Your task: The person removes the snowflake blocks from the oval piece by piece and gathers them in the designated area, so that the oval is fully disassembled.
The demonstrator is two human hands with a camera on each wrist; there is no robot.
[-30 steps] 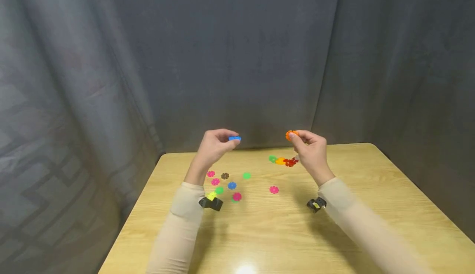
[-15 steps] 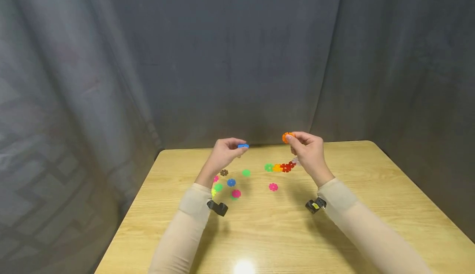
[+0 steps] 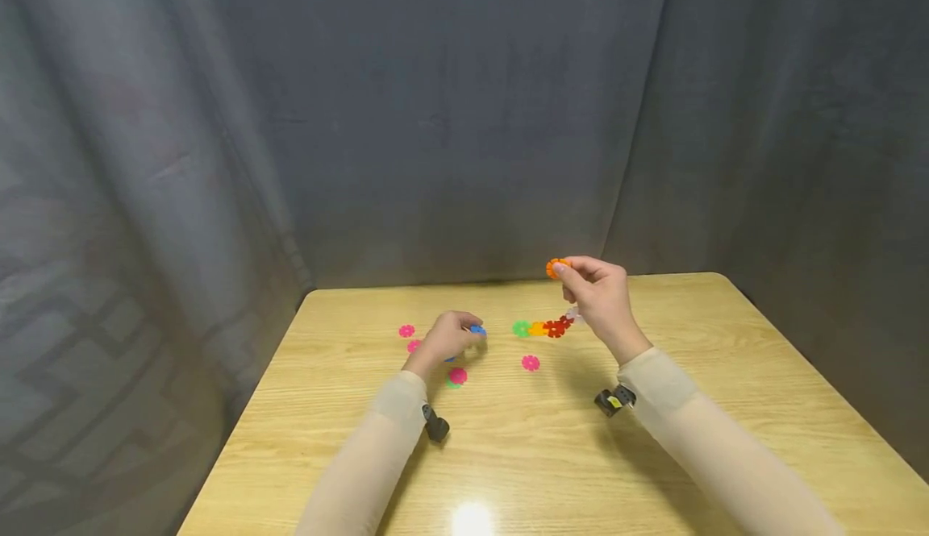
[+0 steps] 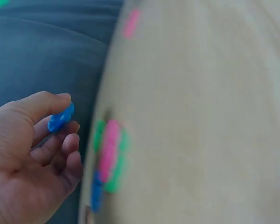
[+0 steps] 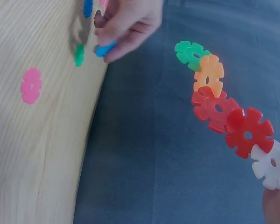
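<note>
My left hand (image 3: 468,333) is low over the wooden table (image 3: 653,455) and pinches a blue flower-shaped piece (image 3: 476,330) between thumb and fingers; the left wrist view shows the same blue piece (image 4: 60,117). My right hand (image 3: 562,272) is raised near the table's back edge and pinches an orange piece (image 3: 555,268). A chain of joined pieces (image 3: 547,329) sticks out leftward from lower in that hand. In the right wrist view the chain (image 5: 214,107) runs green, orange, red, red, white, held off the table.
Loose pink pieces lie on the table: one (image 3: 406,330) left of my left hand, one (image 3: 531,363) in the middle, and one on a green piece (image 3: 457,376) nearer me. A grey curtain (image 3: 464,117) hangs behind and on both sides of the table.
My left hand has dropped from chest height to just above the table, still with the blue piece, and now covers some loose pieces. The right hand has drifted slightly left with the chain.
</note>
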